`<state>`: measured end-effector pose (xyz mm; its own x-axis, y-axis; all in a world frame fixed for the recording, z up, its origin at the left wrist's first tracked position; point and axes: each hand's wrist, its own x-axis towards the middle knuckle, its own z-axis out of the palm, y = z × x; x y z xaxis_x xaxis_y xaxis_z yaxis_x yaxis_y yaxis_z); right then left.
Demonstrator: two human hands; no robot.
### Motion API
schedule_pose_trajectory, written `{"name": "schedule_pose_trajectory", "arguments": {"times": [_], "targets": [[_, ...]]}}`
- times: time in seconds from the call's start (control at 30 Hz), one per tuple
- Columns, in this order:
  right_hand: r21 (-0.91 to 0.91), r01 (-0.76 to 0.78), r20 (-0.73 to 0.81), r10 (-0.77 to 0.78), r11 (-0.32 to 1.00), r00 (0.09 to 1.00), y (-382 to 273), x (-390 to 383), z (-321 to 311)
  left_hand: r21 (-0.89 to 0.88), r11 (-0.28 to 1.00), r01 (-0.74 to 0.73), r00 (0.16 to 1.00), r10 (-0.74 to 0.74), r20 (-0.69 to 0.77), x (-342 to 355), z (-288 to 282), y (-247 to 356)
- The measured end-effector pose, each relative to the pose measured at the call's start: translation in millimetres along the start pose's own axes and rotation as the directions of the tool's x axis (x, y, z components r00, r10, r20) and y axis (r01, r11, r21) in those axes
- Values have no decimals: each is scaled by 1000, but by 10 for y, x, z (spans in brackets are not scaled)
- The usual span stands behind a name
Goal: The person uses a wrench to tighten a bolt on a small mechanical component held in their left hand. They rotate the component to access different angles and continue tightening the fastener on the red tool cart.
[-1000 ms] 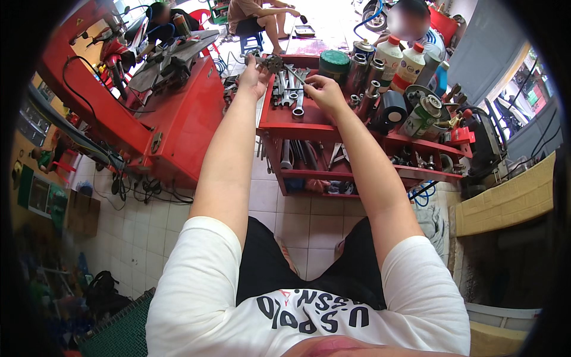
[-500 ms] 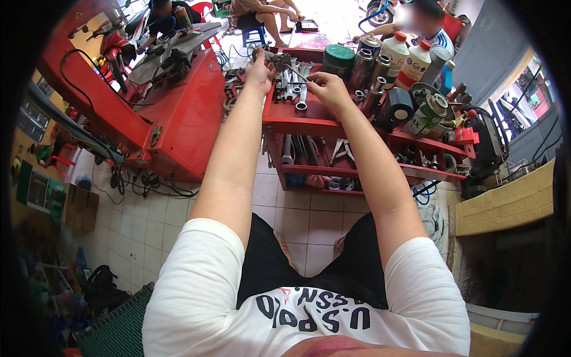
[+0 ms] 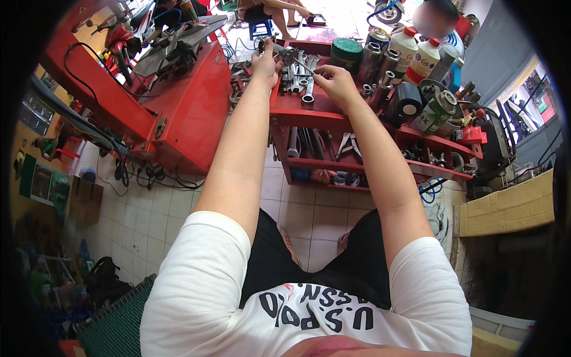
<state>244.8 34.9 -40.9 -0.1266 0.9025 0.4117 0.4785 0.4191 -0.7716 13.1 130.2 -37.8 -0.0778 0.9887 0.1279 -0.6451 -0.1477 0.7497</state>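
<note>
At the far left, a brown box (image 3: 87,199) and a black bag (image 3: 107,275) sat low in a dim stretch of the room. A red motorbike (image 3: 121,58) stood farther back, and next came a big red machine (image 3: 190,113), dark cables (image 3: 157,178) tangled on the tiled floor beneath it.

Then there was the person at work, in a white shirt, both bare arms stretched forward over a tool cart. The left hand (image 3: 266,65) was raised by the left edge of the cart's red tabletop (image 3: 289,104), its fingers wrapped round a grey metal part (image 3: 288,55) that stuck out to the right; I couldn't make out its exact shape. Beyond it, someone sat on a blue stool (image 3: 260,30).

From the part, a thin rod (image 3: 305,67) slanted down to the right hand (image 3: 336,83), whose fingers pinched its near end. Whether the far end touched the part, I could not tell. A row of wrenches (image 3: 307,92) lay under and beside the rod, ring ends toward the person. Silver tools (image 3: 345,143) rested on the level below.

Farther right, past the right hand, stood a green tub (image 3: 346,53), some upright steel tubes (image 3: 371,59) and white bottles (image 3: 404,49) with red caps. Nearer the person were a black cylinder (image 3: 405,100) and a tilted can (image 3: 440,112). A co-worker's sleeve (image 3: 454,46) showed behind the bottles.
</note>
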Motion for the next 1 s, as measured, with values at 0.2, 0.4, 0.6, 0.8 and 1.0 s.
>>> {"name": "schedule_pose_trajectory", "arguments": {"times": [0.2, 0.4, 0.6, 0.8, 1.0], "targets": [[-45, -12, 4, 12, 999, 1000, 41, 11, 13, 14, 1000, 3, 1000, -3, 29, 5, -31, 12], [-62, -13, 60, 17, 998, 998, -122, -29, -3, 3, 1000, -19, 1000, 19, 13, -14, -51, 34], [-65, 12, 47, -9, 998, 999, -108, -35, -12, -40, 999, -18, 1000, 17, -22, -108, 78, 47], [-52, 9, 25, -7, 999, 1000, -53, -32, -9, -16, 999, -34, 999, 33, -32, -228, 176, 72], [-30, 40, 49, -39, 999, 998, -91, -18, 8, -21, 999, -29, 997, 30, 72, -182, 97, 83]]}}
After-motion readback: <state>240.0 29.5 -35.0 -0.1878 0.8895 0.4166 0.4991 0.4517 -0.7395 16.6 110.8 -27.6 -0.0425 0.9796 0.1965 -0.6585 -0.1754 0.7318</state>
